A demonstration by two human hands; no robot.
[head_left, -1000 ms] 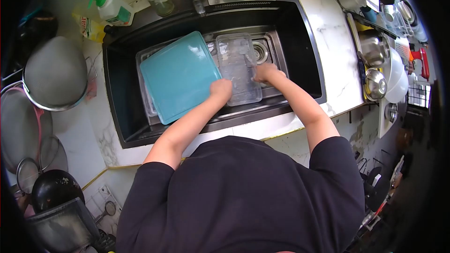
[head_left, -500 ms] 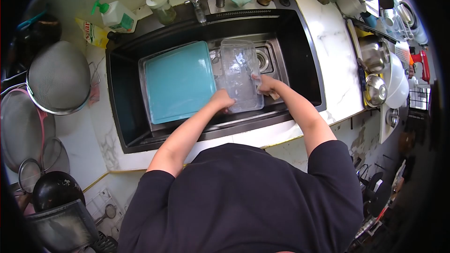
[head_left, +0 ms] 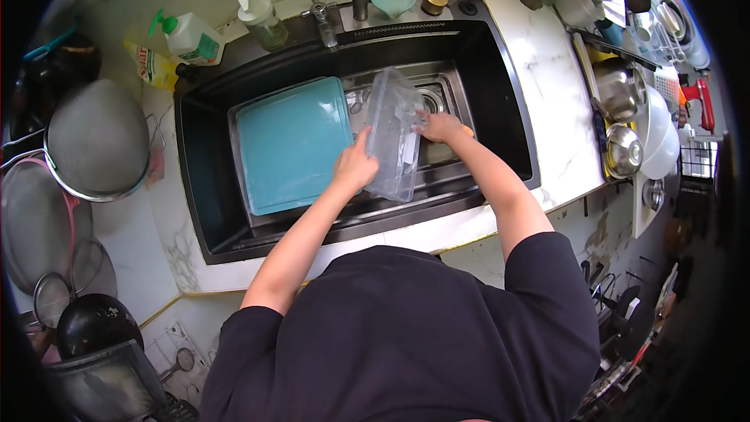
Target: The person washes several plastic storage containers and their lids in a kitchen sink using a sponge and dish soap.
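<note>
The left hand (head_left: 355, 164) grips a clear rectangular plastic container (head_left: 393, 133), tilted on edge in the black sink (head_left: 500, 86); a teal rectangular lid (head_left: 293, 144) lies at nine o'clock. The right hand (head_left: 440, 125), at three o'clock, presses curled fingers inside it; what they hold is hidden.

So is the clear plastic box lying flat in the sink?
No, the clear plastic box is tilted up on its edge, gripped by the left hand and right hand.

White marble counter (head_left: 558, 101) surrounding a black sink (head_left: 500, 70); teal lid (head_left: 293, 144) in the basin at 9 o'clock; soap bottles (head_left: 191, 35) on the counter at 11 o'clock; steel bowls (head_left: 625, 148) at 3 o'clock.
</note>
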